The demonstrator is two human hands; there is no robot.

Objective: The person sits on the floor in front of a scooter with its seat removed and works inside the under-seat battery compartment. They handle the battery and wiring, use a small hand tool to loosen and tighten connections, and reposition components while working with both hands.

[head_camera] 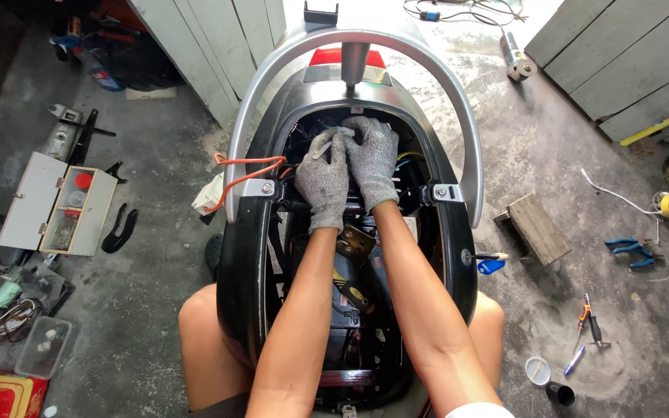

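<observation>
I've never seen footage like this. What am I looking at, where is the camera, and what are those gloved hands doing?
There is one picture, taken by a camera worn on a person's head and looking down, so the arms reaching forward are that person's own. Both wear grey knit gloves. The left hand and right hand meet inside the open compartment of a black scooter body, under a silver grab rail. Together they pinch something small and pale; what it is I cannot tell. Orange wires hang out at the left. On the concrete floor lie a white parts box, blue pliers, screwdrivers and a small wooden stool.
</observation>
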